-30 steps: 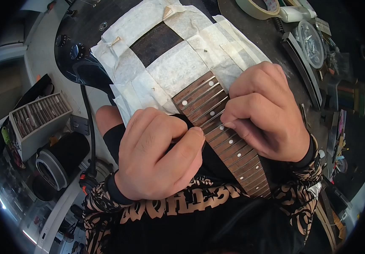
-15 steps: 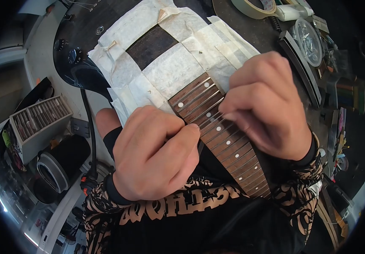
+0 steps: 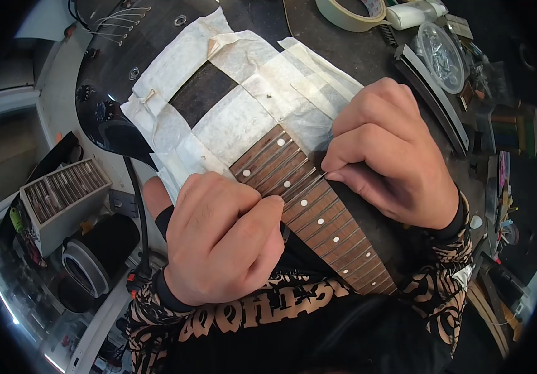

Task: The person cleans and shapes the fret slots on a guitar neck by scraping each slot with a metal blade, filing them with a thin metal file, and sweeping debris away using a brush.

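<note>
Fretboard (image 3: pixel 326 234) slanting across right in front of me, top end up against the white paper (image 3: pixel 237 128) on the guitar body (image 3: pixel 109 134), lower end running down to my black shirt (image 3: pixel 268 343). And here's the action: both my hands are at its upper part, fingers curled in tight! Left hand (image 3: pixel 225 237) sits over the near-left edge, thumb and forefinger pinched on one end of a thin fret wire (image 3: pixel 306 187). Right hand (image 3: pixel 396 162) is at the opposite edge, thumb and forefinger nipping the other end. The wire lies crosswise between my fingertips; its very ends are hidden by my fingers. White dots mark the wood on both sides of it.

Up on the body, a dark rectangle (image 3: pixel 204 93) shows through the paper, with a small screw (image 3: pixel 150 97) to its left and a black knob (image 3: pixel 104 111) beyond the paper's edge. Over to the right on the bench, a tape roll (image 3: pixel 340 23) sits next to a white bottle (image 3: pixel 408 14), and below those a clear tub (image 3: pixel 441 59) stands beside a long metal bar (image 3: pixel 433 103). Away on the left, a slotted box (image 3: pixel 72 221)!
</note>
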A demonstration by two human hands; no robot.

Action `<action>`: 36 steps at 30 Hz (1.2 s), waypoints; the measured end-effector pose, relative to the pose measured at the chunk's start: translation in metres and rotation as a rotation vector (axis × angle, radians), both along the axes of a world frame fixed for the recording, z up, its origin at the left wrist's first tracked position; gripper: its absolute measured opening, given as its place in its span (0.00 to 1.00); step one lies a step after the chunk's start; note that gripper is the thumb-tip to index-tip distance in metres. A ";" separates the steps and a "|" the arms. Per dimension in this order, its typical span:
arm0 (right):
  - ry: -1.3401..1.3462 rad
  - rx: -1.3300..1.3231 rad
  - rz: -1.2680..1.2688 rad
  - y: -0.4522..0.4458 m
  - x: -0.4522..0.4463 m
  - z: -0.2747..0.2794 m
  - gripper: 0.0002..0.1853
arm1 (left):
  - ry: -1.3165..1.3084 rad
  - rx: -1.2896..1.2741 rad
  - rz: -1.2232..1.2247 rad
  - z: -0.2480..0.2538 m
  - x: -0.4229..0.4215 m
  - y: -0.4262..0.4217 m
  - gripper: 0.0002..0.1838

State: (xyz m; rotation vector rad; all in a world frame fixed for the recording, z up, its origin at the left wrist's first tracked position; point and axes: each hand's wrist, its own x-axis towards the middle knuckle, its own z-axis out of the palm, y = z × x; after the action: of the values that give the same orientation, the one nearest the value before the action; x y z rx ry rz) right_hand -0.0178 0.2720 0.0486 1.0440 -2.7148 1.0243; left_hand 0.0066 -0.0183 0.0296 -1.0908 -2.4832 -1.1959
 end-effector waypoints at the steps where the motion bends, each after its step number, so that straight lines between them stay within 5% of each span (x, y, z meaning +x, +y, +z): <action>1: -0.010 -0.004 -0.004 0.000 0.000 -0.001 0.15 | 0.005 -0.008 0.005 0.000 0.000 0.001 0.19; 36: 0.018 0.001 -0.045 -0.003 0.005 -0.014 0.14 | 0.016 -0.040 0.004 0.003 -0.005 0.016 0.16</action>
State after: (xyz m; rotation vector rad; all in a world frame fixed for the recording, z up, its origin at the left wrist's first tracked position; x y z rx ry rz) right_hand -0.0127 0.2690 0.0350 0.9832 -2.7119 1.0017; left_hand 0.0021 -0.0019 0.0322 -1.1006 -2.5062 -1.1372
